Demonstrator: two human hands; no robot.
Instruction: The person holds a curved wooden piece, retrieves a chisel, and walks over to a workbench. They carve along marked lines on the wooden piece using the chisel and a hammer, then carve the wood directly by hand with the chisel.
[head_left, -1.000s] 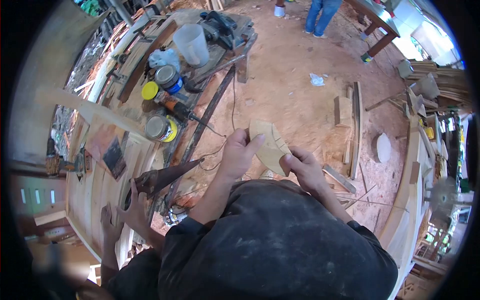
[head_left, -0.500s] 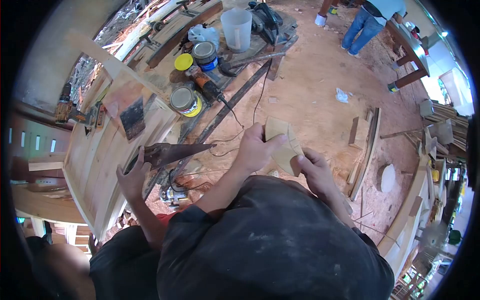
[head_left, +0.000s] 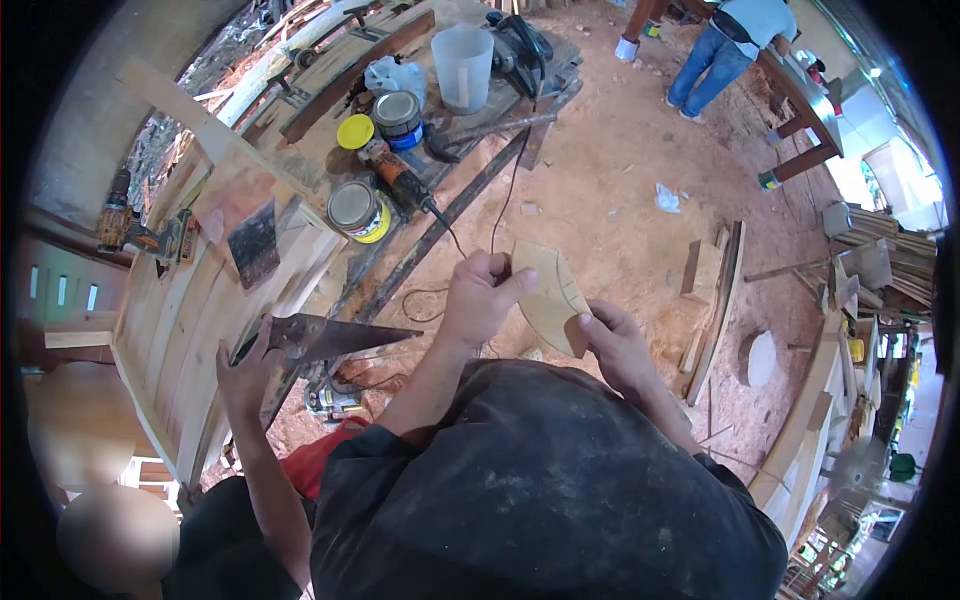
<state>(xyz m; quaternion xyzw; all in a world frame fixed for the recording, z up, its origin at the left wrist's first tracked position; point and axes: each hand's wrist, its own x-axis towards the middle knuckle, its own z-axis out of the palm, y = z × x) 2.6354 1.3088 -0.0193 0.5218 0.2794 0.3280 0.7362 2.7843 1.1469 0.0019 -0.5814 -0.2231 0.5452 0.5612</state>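
In front of my chest I hold a tan, curved wooden piece [head_left: 546, 290] with dark lines drawn across its face. My left hand [head_left: 482, 300] pinches its upper left end, thumb lying on the face. At the lower right end, my right hand [head_left: 614, 345] grips the edge between thumb and fingers. Left of my forearm, a co-worker's hand [head_left: 243, 372] has hold of a handsaw [head_left: 325, 338], its blade pointing right toward my left wrist.
On a low bench stand a yellow-labelled can [head_left: 357, 212], a blue-labelled can [head_left: 398, 118], an orange power tool [head_left: 396, 175], a hammer [head_left: 490, 132] and a translucent bucket [head_left: 463, 75]. A wooden panel [head_left: 185, 330] lies left; another person [head_left: 725, 60] bends over a far table.
My view has shifted slightly, and the wooden piece now shows its face more fully. The co-worker's handsaw has moved slightly down and left in view. Both my hands keep their hold.
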